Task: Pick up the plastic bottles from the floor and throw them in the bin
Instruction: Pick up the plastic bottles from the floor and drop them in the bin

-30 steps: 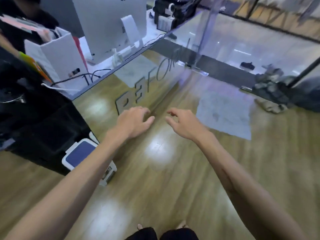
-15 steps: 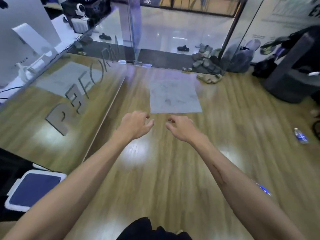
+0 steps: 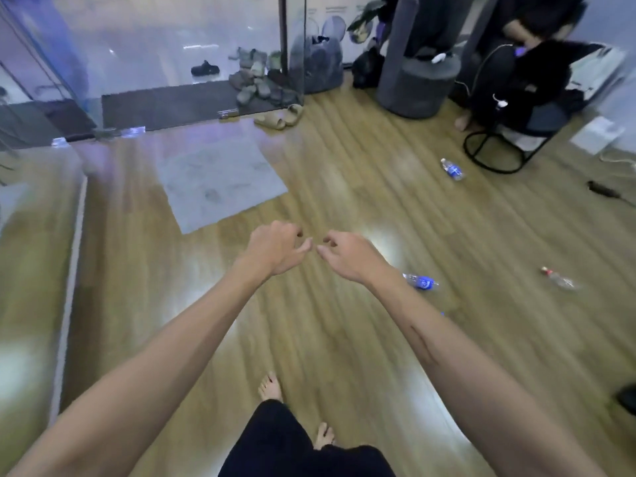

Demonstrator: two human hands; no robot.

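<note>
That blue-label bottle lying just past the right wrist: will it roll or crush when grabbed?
The blue-label bottle lies on its side on the glossy wood floor, so a nudge would likely roll it. It looks clear and probably empty, so likely light and easily squashed. Both the left hand and right hand hold nothing.

The floor [image 3: 344,173] is glossy wood-look plank. The bottles [image 3: 421,282] are clear plastic. The mat [image 3: 220,180] looks matt cloth.

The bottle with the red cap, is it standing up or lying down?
Lying down. The red-capped bottle rests on its side on the wooden floor, cap pointing left, away from both hands.
</note>
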